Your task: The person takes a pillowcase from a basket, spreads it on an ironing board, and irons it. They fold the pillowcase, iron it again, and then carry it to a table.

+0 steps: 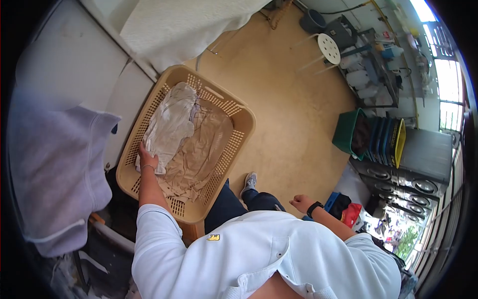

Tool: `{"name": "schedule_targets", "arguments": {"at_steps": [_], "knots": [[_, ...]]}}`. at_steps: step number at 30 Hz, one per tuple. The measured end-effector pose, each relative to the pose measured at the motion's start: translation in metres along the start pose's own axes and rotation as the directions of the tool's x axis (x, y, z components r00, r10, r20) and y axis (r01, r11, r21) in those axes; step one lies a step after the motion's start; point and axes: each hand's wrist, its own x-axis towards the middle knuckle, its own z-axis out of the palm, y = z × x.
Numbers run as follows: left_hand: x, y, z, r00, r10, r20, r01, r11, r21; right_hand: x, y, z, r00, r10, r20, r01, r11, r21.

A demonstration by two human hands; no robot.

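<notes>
My left hand (pixel 148 158) reaches into a tan plastic laundry basket (pixel 242 115) and grips the near left edge of a crumpled white garment (pixel 172 117). Its fingers are partly hidden against the cloth. Under and beside this garment lies a wrinkled beige cloth (pixel 201 139) that covers much of the basket's bottom. My right hand (pixel 301 203), with a dark watch on its wrist, hangs away from the basket at my right side. Its fingers are curled in, and nothing shows in them.
A grey cloth (pixel 59 174) hangs at the left, near a white sheet (pixel 174 30). Across the tan floor (pixel 284 109) stand a white stool (pixel 328 49), a green basket (pixel 346 132) and several stacked baskets (pixel 398 142). Front-loading machines (pixel 423 185) line the right side.
</notes>
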Motion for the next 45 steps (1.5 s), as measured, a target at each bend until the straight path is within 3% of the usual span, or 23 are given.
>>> {"name": "schedule_targets", "arguments": {"at_steps": [2,5,6,9,11,13,16,17,19,22,24,25,26,28,30,32,35,36,37,39,42,43,45], "knots": [[-0.014,0.038,-0.017,0.998,-0.063,0.026,0.064,0.996,-0.057,0.001,-0.012,0.003,1.000,0.010,0.019,-0.010,1.000,0.013],[-0.005,0.054,-0.011,0.867,-0.438,0.238,0.352,0.876,0.331,0.002,-0.028,0.000,0.999,0.012,0.040,-0.012,1.000,0.011],[-0.007,0.061,-0.013,0.873,-0.425,0.240,0.337,0.881,0.332,0.004,-0.030,0.001,0.999,0.017,0.031,-0.018,1.000,0.023],[-0.025,0.093,-0.024,0.969,-0.216,0.122,0.111,0.817,0.566,0.008,-0.038,-0.005,0.999,-0.041,-0.008,0.041,0.998,0.041],[-0.037,0.109,-0.032,0.974,0.195,0.113,-0.224,0.775,0.591,0.012,-0.048,-0.012,0.994,-0.102,-0.044,0.105,0.993,0.059],[-0.028,0.087,0.012,0.919,0.386,0.085,-0.394,0.885,0.247,0.014,-0.064,-0.023,0.983,-0.167,-0.082,0.175,0.979,0.101],[-0.075,0.169,0.015,0.901,0.416,0.121,-0.370,0.884,-0.287,0.014,-0.098,-0.044,0.915,-0.369,-0.163,0.398,0.890,0.221],[-0.102,0.215,-0.001,0.891,0.374,0.257,-0.290,0.905,-0.310,0.012,-0.111,-0.050,0.864,-0.442,-0.240,0.496,0.829,0.260],[-0.156,0.284,0.011,0.801,0.535,0.267,-0.110,0.571,-0.814,0.005,-0.133,-0.065,0.787,-0.516,-0.340,0.609,0.740,0.286],[-0.227,0.396,-0.029,0.586,0.735,0.340,-0.191,0.534,-0.824,-0.004,-0.146,-0.100,0.623,-0.631,-0.463,0.781,0.535,0.321],[-0.236,0.439,-0.017,0.559,0.809,0.181,-0.236,0.365,-0.901,-0.003,-0.139,-0.133,0.457,-0.692,-0.558,0.878,0.452,0.158],[-0.236,0.458,-0.019,0.556,0.815,0.165,-0.263,0.360,-0.895,0.000,-0.127,-0.153,0.622,-0.666,-0.412,0.783,0.528,0.329],[-0.236,0.478,-0.022,0.533,0.819,0.212,-0.178,0.354,-0.918,-0.001,-0.112,-0.175,0.602,-0.677,-0.423,0.799,0.512,0.317],[-0.240,0.521,-0.027,0.505,0.826,0.248,-0.105,0.344,-0.933,-0.027,-0.083,-0.230,0.367,-0.734,-0.571,0.924,0.359,0.133],[-0.242,0.566,-0.039,0.459,0.870,0.181,-0.336,0.359,-0.871,-0.043,-0.046,-0.284,0.425,-0.634,-0.646,0.878,0.462,0.124],[-0.243,0.617,-0.052,0.452,0.890,0.066,-0.441,0.288,-0.850,-0.037,-0.004,-0.326,0.288,-0.477,-0.831,0.928,0.354,0.119],[-0.246,0.689,-0.064,0.524,0.845,-0.103,-0.488,0.199,-0.850,-0.046,0.054,-0.384,0.259,-0.231,-0.938,0.963,0.133,0.233],[-0.244,0.710,-0.070,0.522,0.831,-0.192,-0.625,0.219,-0.749,-0.054,0.071,-0.399,0.265,-0.153,-0.952,0.964,0.080,0.255],[-0.256,0.728,-0.083,0.604,0.776,-0.184,-0.606,0.296,-0.738,-0.064,0.085,-0.411,0.269,-0.135,-0.954,0.962,0.082,0.260],[-0.247,0.756,-0.083,0.620,0.755,-0.216,-0.648,0.337,-0.683,-0.077,0.111,-0.435,0.253,0.159,-0.954,0.964,-0.128,0.234],[-0.219,0.777,-0.081,0.635,0.719,-0.283,-0.734,0.447,-0.511,-0.064,0.157,-0.458,0.121,0.387,-0.914,0.974,-0.222,0.035],[-0.208,0.785,-0.079,0.631,0.706,-0.323,-0.768,0.508,-0.390,-0.059,0.176,-0.464,0.161,0.404,-0.901,0.963,-0.265,0.053],[-0.194,0.799,-0.076,0.599,0.734,-0.320,-0.797,0.510,-0.323,-0.050,0.191,-0.470,0.127,0.421,-0.898,0.986,-0.155,0.067]]}}
